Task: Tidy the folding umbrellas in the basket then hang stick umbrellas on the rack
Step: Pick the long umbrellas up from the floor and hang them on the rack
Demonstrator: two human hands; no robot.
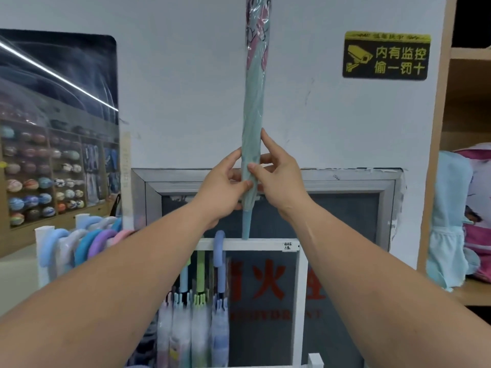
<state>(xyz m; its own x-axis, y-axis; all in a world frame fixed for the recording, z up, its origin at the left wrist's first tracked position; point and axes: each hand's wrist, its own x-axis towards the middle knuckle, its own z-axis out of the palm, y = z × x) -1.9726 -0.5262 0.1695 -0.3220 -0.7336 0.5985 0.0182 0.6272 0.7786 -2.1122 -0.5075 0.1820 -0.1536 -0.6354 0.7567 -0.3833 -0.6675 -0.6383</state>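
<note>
I hold a teal stick umbrella upright in front of the wall, wrapped in clear plastic, its narrow teal tip pointing down to the white rack bar. My left hand and my right hand both grip its lower part, one on each side. A blue curved handle hooks over the bar, and several stick umbrellas hang below it. The teal umbrella's top runs out of view.
More pastel curved handles hang on a rack at the left. A grey framed cabinet with red lettering stands behind the rack. A wooden shelf with backpacks is at the right. A yellow-and-black sign hangs on the wall.
</note>
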